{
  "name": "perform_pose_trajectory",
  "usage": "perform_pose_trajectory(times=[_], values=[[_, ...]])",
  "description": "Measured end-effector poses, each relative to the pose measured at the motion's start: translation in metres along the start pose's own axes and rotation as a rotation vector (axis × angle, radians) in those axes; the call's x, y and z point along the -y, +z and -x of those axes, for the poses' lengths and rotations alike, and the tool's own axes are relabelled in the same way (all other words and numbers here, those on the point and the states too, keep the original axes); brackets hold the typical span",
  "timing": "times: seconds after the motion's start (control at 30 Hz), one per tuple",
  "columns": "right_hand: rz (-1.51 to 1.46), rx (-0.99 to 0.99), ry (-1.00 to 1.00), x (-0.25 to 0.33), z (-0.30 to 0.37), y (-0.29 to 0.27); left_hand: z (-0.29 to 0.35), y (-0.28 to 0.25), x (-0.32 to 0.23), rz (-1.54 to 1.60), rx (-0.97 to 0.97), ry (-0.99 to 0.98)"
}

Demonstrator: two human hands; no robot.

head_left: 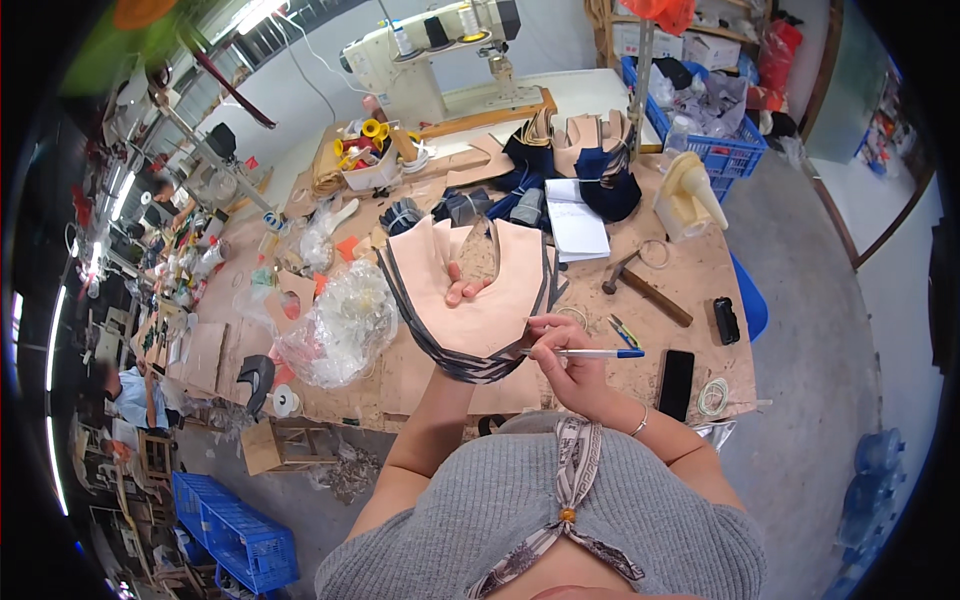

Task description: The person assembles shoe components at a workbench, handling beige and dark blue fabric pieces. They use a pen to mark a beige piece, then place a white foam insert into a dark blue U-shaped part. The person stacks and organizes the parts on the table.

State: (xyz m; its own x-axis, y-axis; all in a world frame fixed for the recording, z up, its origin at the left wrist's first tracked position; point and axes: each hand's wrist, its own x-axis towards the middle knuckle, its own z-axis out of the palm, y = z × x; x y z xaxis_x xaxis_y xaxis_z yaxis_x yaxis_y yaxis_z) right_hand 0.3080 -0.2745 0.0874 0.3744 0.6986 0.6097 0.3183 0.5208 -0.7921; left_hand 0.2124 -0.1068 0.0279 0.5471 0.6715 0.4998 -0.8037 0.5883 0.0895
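A stack of U-shaped pieces (465,325), pale pink on top with dark layered edges, is held up in front of me; they look like shoe uppers. My left hand (466,288) grips the stack from beneath, its fingertips showing in the notch and the palm hidden. Closed round a white pen (600,353) with a blue end, my right hand (572,372) is at the stack's lower right edge. The pen's tip lies close to that edge; whether it touches, I cannot tell.
On the workbench, a crumpled clear plastic bag (345,325) lies left of the stack. To the right are a hammer (652,294), a black phone (677,386) and an open notebook (577,228). A sewing machine (400,75) stands behind; blue crates (235,535) sit on the floor.
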Motion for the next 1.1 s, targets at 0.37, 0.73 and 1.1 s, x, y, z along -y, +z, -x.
perform_pose_trajectory(times=[0.37,0.73,1.1], values=[[0.032,0.046,-0.063,0.005,-0.002,-0.004,0.001,0.005,-0.001,-0.005,-0.095,-0.01],[0.047,0.035,-0.008,0.009,-0.002,-0.006,-0.001,0.013,0.004,0.008,-0.081,0.004],[0.02,-0.003,-0.014,0.002,-0.004,-0.007,-0.005,0.023,0.009,0.125,-0.044,-0.123]])
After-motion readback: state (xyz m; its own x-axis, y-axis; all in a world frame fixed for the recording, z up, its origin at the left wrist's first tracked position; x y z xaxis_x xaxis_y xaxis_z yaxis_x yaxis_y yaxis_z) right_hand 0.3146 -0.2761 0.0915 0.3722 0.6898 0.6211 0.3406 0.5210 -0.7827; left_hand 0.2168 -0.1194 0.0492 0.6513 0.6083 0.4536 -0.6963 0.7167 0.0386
